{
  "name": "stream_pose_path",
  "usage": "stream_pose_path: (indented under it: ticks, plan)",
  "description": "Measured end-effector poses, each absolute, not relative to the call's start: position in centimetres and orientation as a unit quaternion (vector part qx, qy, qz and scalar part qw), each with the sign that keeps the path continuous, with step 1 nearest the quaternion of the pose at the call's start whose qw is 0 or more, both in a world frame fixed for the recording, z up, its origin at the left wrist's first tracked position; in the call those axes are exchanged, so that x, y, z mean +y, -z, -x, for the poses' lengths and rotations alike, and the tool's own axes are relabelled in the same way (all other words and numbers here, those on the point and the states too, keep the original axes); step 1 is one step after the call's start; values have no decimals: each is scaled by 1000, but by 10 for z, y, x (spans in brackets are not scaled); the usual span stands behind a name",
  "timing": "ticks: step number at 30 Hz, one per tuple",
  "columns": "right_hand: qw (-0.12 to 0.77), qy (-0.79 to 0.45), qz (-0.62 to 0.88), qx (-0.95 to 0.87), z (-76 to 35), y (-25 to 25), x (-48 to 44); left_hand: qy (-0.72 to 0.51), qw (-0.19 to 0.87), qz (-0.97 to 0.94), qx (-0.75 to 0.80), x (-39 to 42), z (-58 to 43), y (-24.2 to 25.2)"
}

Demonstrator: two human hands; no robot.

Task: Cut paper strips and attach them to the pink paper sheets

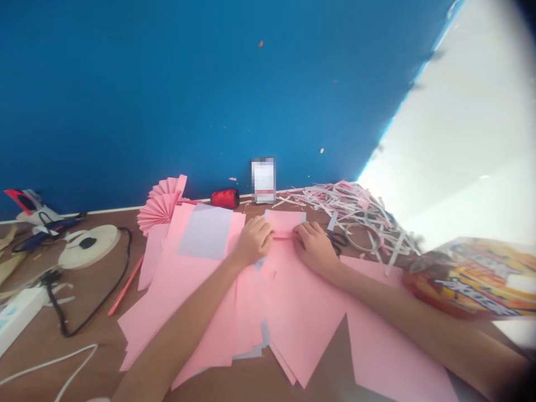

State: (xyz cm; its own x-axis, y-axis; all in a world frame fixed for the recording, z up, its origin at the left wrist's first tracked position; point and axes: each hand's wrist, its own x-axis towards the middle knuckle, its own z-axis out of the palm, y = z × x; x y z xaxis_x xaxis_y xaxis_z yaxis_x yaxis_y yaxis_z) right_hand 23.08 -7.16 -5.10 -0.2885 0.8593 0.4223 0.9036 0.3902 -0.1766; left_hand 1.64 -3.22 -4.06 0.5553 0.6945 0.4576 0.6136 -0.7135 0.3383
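Observation:
A narrow folded strip of pink paper (283, 235) spans the gap between my two hands. My left hand (254, 241) is closed on its left end, with the fingers curled. At the other end my right hand (315, 247) grips the strip, its fingertips bent down over it. Beneath both hands lie overlapping pink sheets (305, 312), some with bluish-grey pieces among them. A bluish-grey rectangle of paper (205, 231) rests on the sheets to the left. Dark scissor handles (336, 242) show just beyond my right hand.
Pink pleated paper fans (161, 204) and a red thread spool (225, 198) stand near the blue wall. A phone (263, 181) leans there. Paper shreds (347, 204) and a snack packet (477, 279) are right. Leftward are a red pen (125, 286), ribbon roll (90, 247), glue gun (39, 215) and power strip (20, 318).

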Motion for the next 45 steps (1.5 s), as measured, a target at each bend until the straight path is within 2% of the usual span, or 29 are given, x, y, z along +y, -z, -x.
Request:
stream_pose_path:
  ticks: [4, 7, 11, 16, 18, 21, 23, 26, 28, 32, 35, 45]
  plan:
    - [256, 46, 545, -797, -232, 48, -72, -245, 55, -921, 297, -37, -17, 45]
    - [296, 37, 542, -786, -230, 45, -74, -212, 75, -922, 315, -36, -20, 46]
    - [362, 12, 513, -778, -224, 39, -79, -273, 73, -871, 402, -33, -20, 46]
    - [350, -39, 433, -830, -220, 43, -84, -295, 66, -873, 383, -36, -19, 43]
    - [366, -34, 420, -830, -222, 48, -84, -324, 41, -890, 317, -39, -20, 42]
    - [443, -5, 429, -787, -226, 53, -83, -395, -43, -882, 255, -38, -22, 41]
    - [509, 6, 425, -749, -229, 53, -82, -415, -97, -862, 273, -34, -23, 42]
    - [568, 57, 405, -714, -230, 50, -82, -368, -141, -858, 330, -27, -24, 45]
    - [530, 102, 413, -734, -228, 47, -83, -308, -144, -878, 338, -25, -25, 46]
    - [342, 109, 452, -817, -224, 48, -82, -220, -118, -925, 288, -26, -25, 46]
    - [254, 95, 464, -843, -225, 53, -77, -194, -98, -937, 275, -27, -25, 45]
    - [132, 125, 497, -849, -232, 47, -76, -181, -6, -946, 270, -18, -14, 51]
